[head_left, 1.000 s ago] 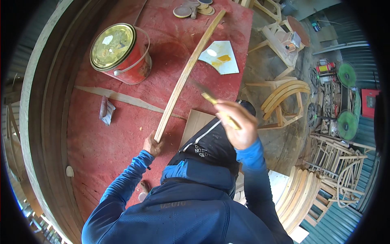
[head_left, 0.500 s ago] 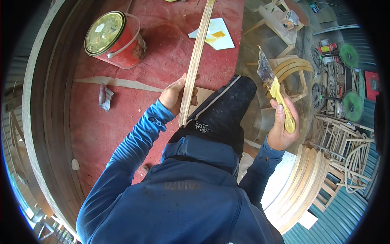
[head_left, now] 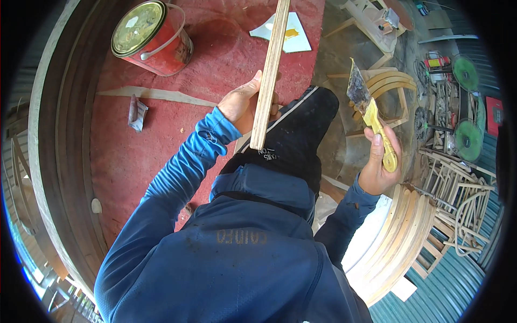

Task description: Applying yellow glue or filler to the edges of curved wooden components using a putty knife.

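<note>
Holding step: left hand (head_left: 243, 105) clasps wooden strip (head_left: 267, 86), twelve o'clock; right hand (head_left: 381, 168) grips putty knife (head_left: 370, 113), three o'clock; steadiness likely needed.

The bucket (head_left: 171, 57) stands left of the strip (head_left: 271, 70)

1. Corrugated teal metal wall (head_left: 447, 293) — along the lower right.
2. Grey-brown floor (head_left: 339, 49), right of center.
3. Two round green fans (head_left: 467, 140) — near the right edge.
4. Pale wooden frames (head_left: 467, 189), piled below the fans.
</note>
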Motion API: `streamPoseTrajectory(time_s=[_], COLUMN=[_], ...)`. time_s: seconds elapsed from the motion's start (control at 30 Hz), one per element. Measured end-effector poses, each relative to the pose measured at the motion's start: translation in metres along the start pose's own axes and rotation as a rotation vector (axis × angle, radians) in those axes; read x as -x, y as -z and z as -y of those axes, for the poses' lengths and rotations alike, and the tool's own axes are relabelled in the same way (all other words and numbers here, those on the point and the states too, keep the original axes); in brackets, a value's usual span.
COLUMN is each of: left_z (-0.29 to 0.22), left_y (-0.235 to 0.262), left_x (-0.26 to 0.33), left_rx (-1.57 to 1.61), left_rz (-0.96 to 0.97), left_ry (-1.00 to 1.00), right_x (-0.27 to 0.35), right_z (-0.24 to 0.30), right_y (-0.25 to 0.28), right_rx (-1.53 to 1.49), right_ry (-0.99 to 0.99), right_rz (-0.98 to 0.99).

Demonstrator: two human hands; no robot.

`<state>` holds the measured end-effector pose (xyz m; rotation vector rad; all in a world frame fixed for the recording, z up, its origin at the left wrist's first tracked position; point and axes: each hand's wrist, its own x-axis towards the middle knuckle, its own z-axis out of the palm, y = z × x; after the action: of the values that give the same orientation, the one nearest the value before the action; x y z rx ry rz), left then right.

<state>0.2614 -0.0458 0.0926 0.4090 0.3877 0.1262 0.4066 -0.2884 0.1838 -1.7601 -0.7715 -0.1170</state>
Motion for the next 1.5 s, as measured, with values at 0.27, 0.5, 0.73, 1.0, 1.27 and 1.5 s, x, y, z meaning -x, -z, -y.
streamPoseTrajectory(time_s=[0.27, 0.5, 0.73, 1.0, 1.27, 1.5], left_z=[0.004, 0.005, 0.005, -0.007, -0.043, -0.113], left_y=[-0.007, -0.010, -0.016, -0.046, -0.081, -0.095], left_x=[-0.006, -0.008, -0.010, -0.008, 0.005, -0.006], left_rx=[0.030, -0.014, -0.034, -0.125, -0.170, 0.446], left_rz=[0.040, 0.026, 0.030, 0.053, 0.018, 0.450], left_ry=[-0.004, -0.011, -0.017, -0.064, -0.249, -0.176], right_x=[0.005, 0.006, 0.007, 0.007, 0.004, 0.000], right_z=[-0.003, -0.001, 0.001, 0.007, 0.015, 0.019], right_y=[0.004, 0.003, 0.006, 0.006, 0.000, -0.001], right_rx=[0.042, 0.038, 0.048, 0.075, 0.016, 0.012], right_ry=[-0.032, -0.040, -0.050, -0.031, -0.023, 0.019], right_rz=[0.030, 0.023, 0.023, 0.013, -0.019, -0.044])
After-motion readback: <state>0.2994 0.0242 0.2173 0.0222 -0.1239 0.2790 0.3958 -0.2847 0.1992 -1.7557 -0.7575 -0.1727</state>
